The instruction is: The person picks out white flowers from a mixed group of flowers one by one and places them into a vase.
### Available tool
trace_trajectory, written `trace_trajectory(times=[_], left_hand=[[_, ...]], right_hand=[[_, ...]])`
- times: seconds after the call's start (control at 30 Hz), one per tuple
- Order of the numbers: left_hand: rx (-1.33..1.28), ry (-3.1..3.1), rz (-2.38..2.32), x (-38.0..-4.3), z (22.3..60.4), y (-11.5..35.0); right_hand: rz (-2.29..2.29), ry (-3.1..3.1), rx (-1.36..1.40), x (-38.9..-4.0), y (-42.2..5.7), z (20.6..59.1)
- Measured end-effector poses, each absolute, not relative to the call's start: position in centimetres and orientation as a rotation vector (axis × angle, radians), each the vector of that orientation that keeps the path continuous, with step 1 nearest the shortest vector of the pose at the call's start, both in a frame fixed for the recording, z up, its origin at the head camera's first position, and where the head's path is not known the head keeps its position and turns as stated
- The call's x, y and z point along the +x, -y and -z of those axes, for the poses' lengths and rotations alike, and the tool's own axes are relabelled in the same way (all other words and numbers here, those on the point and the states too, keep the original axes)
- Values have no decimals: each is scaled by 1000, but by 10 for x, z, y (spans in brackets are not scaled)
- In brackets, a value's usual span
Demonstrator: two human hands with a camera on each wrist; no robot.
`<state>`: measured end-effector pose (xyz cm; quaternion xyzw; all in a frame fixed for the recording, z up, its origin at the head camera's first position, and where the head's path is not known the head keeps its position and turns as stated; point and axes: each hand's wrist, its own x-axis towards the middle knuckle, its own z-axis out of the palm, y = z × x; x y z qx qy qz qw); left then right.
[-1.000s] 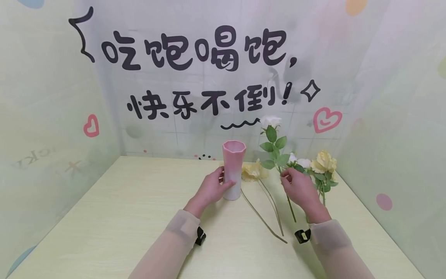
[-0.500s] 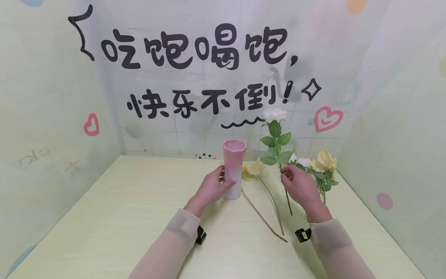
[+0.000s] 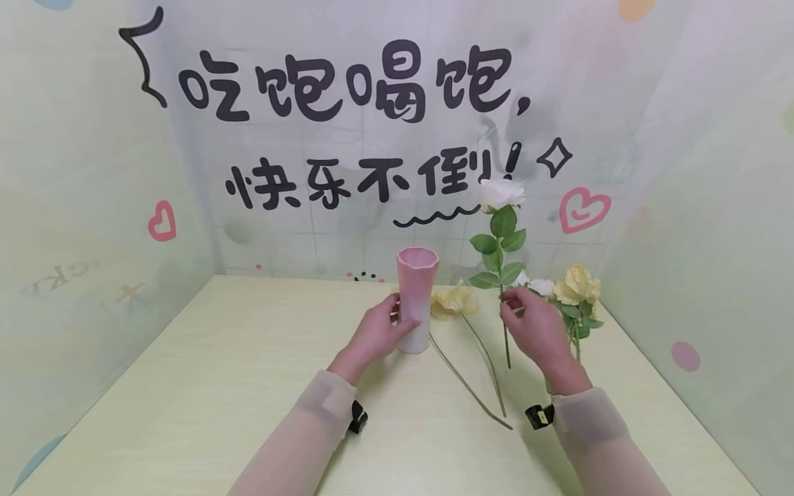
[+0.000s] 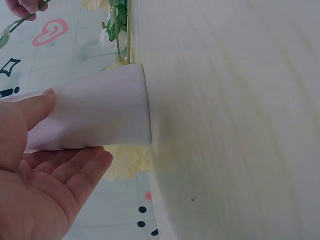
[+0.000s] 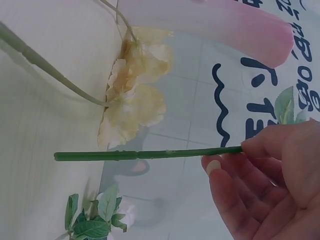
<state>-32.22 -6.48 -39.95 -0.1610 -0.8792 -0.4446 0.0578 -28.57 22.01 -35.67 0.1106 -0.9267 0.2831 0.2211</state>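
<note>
A pink-and-white vase (image 3: pixel 417 293) stands upright on the table, its mouth facing up. My left hand (image 3: pixel 375 333) holds it from the left, thumb across the front and fingers behind. In the left wrist view the vase's white base (image 4: pixel 110 107) meets the tabletop. To the right of the vase, my right hand (image 3: pixel 535 331) pinches the green stem of a white rose (image 3: pixel 503 195) below its leaves. The rose is nearly upright with its bloom on top. The right wrist view shows the bare lower stem (image 5: pixel 150 154) sticking out past my fingertips, its cut end free above the table.
Yellow flowers (image 3: pixel 453 303) lie behind and right of the vase, their long bare stems (image 3: pixel 471 389) reaching toward the front. Further right, beyond my right hand, lie another yellow flower (image 3: pixel 578 284) and white blooms (image 3: pixel 542 287). A printed backdrop (image 3: pixel 347 238) rises behind the table (image 3: pixel 205 386).
The white rose has risen and turned more upright in my right hand, its bloom moving up and right and its stem end lifting. My left hand and the vase have stayed in place.
</note>
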Motion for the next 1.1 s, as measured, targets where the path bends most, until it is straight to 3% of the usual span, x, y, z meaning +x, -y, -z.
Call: trace_trajectory(times=[0.9, 1.1], left_hand=[[-506, 2657, 1346, -324, 401, 66], [-520, 2654, 1348, -324, 403, 68]], right_hand=[[-849, 2370, 410, -283, -209, 343], [-914, 2297, 473, -288, -203, 324]])
